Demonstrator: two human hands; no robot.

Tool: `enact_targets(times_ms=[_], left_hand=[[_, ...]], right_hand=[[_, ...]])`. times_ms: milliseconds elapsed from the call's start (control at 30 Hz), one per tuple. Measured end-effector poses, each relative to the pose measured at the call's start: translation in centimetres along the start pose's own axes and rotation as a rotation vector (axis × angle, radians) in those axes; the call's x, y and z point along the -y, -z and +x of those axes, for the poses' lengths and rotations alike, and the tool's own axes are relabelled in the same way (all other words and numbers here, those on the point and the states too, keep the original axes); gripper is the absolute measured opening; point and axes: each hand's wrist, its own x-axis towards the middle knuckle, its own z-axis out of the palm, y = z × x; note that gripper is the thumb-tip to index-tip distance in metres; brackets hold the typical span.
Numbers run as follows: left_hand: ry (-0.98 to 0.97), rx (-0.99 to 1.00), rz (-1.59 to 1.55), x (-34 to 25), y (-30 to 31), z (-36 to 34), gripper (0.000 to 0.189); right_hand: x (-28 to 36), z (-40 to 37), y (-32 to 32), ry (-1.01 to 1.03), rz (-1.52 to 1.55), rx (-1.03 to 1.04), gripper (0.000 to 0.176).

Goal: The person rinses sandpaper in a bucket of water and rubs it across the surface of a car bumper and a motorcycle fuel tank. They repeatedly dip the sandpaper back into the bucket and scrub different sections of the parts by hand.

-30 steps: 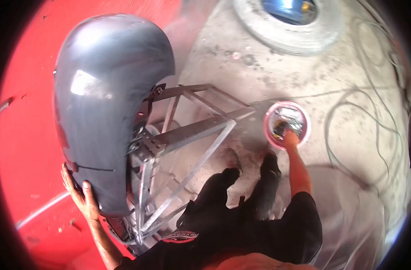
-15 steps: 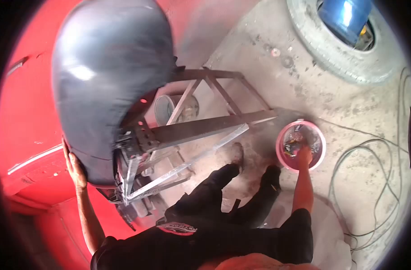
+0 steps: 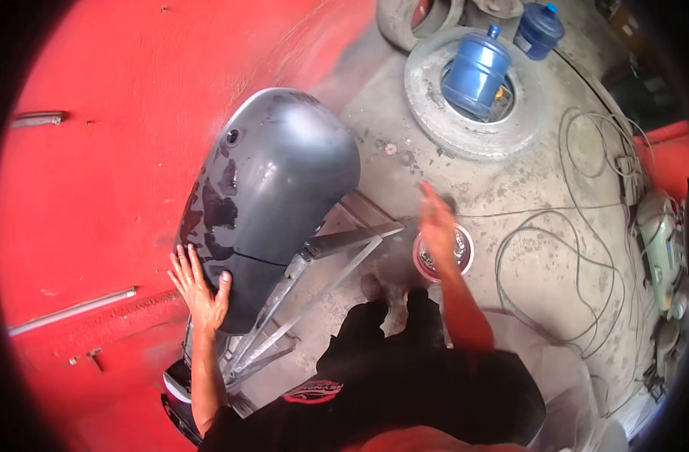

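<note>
A large dark grey vehicle body panel [image 3: 284,162], rounded like a bumper, rests on a metal stand [image 3: 344,241]. Wet-looking dark patches mark its left side. My left hand [image 3: 201,294] lies with fingers spread on the panel's lower left end. Over on the right, my right hand [image 3: 436,230] is raised above a pink-rimmed bucket [image 3: 469,260] on the floor, overlapping its left part in this view. Motion blurs the right hand's fingers, and I cannot tell whether they hold anything. Water and small bits show inside the bucket.
A red wall [image 3: 118,196] stands close on the left. Beyond the bucket lies a tyre [image 3: 427,124] with a blue water jug [image 3: 476,71] in it. A loose hose [image 3: 503,252] coils across the floor at right, near a greenish machine [image 3: 657,233].
My right hand has come up out of the bucket. My left hand now lies on the panel's face with fingers spread, rather than along its edge. The view has shifted, showing more of the panel.
</note>
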Motion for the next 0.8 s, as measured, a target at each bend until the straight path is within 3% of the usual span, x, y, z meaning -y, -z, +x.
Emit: enact_targets(times_ms=[33,133,200,333,400,433,467,533,600,700,800], left_hand=[[-0.051,0.045,-0.074,0.2,0.7,-0.1,0.091],[-0.064,0.079,-0.123,2.1,2.2,-0.4,0.095],[-0.158,0.008,-0.126,4.1,-0.1,-3.1,0.098],[-0.048,-0.090,-0.395,4.2,-2.0,-4.3,0.099],[-0.075,-0.088,-0.413,4.3,-1.9,-4.2,0.095],[-0.084,-0.097,-0.424,4.5,-2.1,-4.3,0.094],[-0.099,-0.103,-0.438,4.8,-2.4,-4.2,0.094],[-0.134,-0.106,-0.448,5.3,-2.7,-4.0,0.094],[-0.126,-0.112,-0.450,5.1,-2.7,-3.9,0.093],[-0.121,-0.081,-0.458,5.0,-2.1,-4.2,0.093],[-0.063,-0.035,-0.487,4.6,-1.4,-4.1,0.098]], right_hand=[[3.5,1.0,-2.4,0.164,-0.138,-0.019,0.035],[6.6,1.0,-6.2,0.186,-0.086,-0.051,0.035],[11.9,7.0,-12.4,0.366,-0.221,-0.027,0.038],[12.2,7.7,-14.3,0.139,0.015,-0.039,0.045],[12.7,2.0,-17.3,0.392,-0.242,-0.285,0.043],[13.8,-2.2,-17.9,0.461,-0.401,-0.188,0.043],[12.3,-5.9,-19.8,0.660,-0.386,-0.150,0.044],[12.8,-8.3,-19.2,0.627,-0.300,-0.063,0.044],[12.4,-1.9,-17.8,0.525,-0.469,-0.236,0.046],[13.8,7.7,-14.8,0.139,-0.181,-0.030,0.050],[14.8,8.8,-13.6,0.048,-0.147,0.078,0.049]])
